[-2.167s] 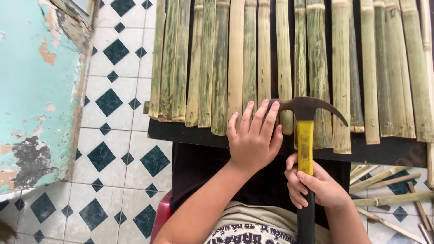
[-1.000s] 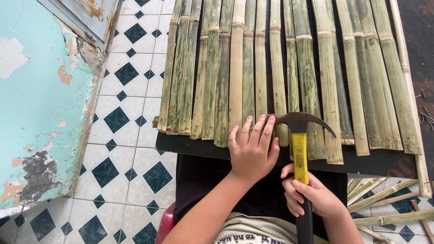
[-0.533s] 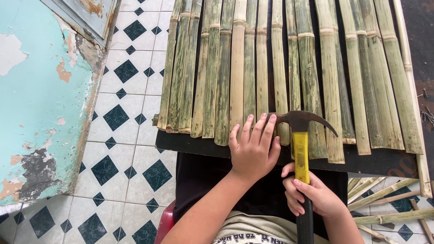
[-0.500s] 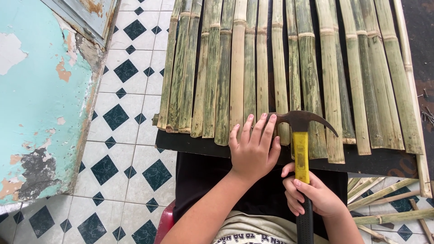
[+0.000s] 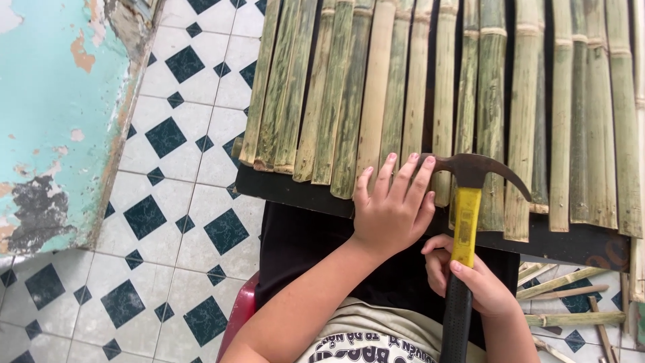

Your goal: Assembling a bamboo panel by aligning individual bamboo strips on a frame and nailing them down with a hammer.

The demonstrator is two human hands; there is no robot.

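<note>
My left hand [image 5: 393,205] rests flat with fingers spread on the near ends of several green bamboo slats [image 5: 396,94] laid side by side across a dark board [image 5: 295,191]. My right hand [image 5: 470,279] grips the yellow-and-black handle of a claw hammer [image 5: 467,202]. The hammer's rusty head lies just right of my left fingertips, over the slat ends. Both hands are close together at the board's near edge.
White floor tiles with dark diamonds [image 5: 175,195] spread to the left. A peeling turquoise wall [image 5: 47,114] stands at far left. Loose bamboo strips [image 5: 571,302] lie on the floor at lower right. A red seat edge [image 5: 238,316] shows below.
The view has shifted slightly; the hammer head and both hands stay in nearly the same place on the slat ends.
</note>
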